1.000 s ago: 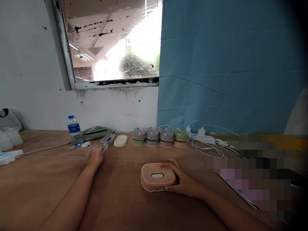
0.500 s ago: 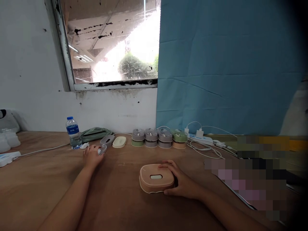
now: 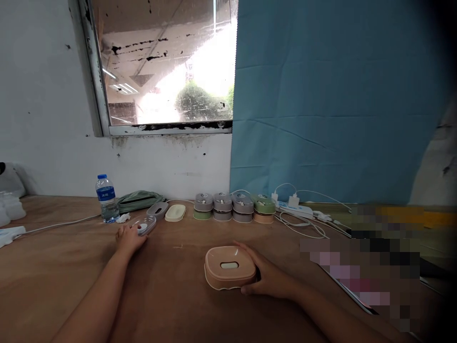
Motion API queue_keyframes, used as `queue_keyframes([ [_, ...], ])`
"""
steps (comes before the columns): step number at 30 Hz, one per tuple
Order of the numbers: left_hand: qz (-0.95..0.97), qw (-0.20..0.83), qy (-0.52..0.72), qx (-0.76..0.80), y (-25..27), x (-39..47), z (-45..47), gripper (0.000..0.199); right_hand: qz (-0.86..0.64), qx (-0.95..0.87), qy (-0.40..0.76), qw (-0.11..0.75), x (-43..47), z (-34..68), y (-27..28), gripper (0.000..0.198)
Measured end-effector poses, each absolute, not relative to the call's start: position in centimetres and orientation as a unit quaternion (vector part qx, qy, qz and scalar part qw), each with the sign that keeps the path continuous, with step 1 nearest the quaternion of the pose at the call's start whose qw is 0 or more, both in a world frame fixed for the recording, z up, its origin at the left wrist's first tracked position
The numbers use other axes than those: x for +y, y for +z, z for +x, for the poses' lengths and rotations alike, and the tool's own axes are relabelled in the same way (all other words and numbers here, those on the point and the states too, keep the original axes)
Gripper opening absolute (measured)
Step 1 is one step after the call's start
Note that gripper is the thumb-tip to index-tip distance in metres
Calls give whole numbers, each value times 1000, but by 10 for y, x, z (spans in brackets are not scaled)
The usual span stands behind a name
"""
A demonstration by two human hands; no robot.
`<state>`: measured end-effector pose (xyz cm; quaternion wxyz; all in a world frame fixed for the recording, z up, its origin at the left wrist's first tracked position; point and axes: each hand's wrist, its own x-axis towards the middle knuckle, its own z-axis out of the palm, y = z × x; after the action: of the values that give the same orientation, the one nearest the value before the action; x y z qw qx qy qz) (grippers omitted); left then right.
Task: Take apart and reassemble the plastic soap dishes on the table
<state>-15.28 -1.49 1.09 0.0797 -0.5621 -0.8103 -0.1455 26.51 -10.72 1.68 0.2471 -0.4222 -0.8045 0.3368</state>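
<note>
- Brown table (image 3: 171, 290) stretches in front of a white wall (image 3: 43, 119), where a window (image 3: 143, 66) with a worn frame is set; to the right of the window hangs a blue cloth (image 3: 321, 95).
- Peach box (image 3: 228, 274) is on the near part of the table, lying flat, and its top has a slot with a pale inside.
- Right hand (image 3: 262, 274) is curved around the right end of this box, half open, with the thumb at the near side and the fingers at the far edge; it has hold of the box.
- Left hand (image 3: 129, 240) is farther away on the table, with its fingers a little bent at the near left edge of a clear lid (image 3: 150, 226); I cannot tell if it grips the lid or only touches it.
- Just behind the lid lie a grey slotted piece (image 3: 154, 210) and, at its right, a cream piece (image 3: 175, 213).
- Near the wall stand a water bottle (image 3: 107, 196), a green pouch (image 3: 138, 201) and a row of four stacked boxes (image 3: 241, 205).
</note>
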Motion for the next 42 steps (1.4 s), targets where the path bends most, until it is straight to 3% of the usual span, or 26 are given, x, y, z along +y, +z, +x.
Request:
queue_keyframes([
  [11, -568, 77, -135, -808, 7, -11, -153, 46, -423, -803, 341, 246, -108, 265, 17, 101],
  [28, -562, 75, -124, -814, 11, -15, -149, 55, -425, -802, 338, 249, -109, 265, 19, 101],
  [32, -561, 134, -162, -801, 20, -21, -137, 66, -428, -800, 328, 264, -108, 264, 19, 100],
  [36, -626, 199, -264, -707, 38, -37, -97, 58, -430, -795, 306, 300, -107, 264, 15, 99],
  [39, -734, 139, -332, -576, 45, -57, -54, 52, -421, -795, 290, 326, -106, 263, 11, 97],
  [42, -831, -9, -324, -452, 41, -79, -17, 54, -410, -795, 276, 352, -107, 262, 11, 96],
])
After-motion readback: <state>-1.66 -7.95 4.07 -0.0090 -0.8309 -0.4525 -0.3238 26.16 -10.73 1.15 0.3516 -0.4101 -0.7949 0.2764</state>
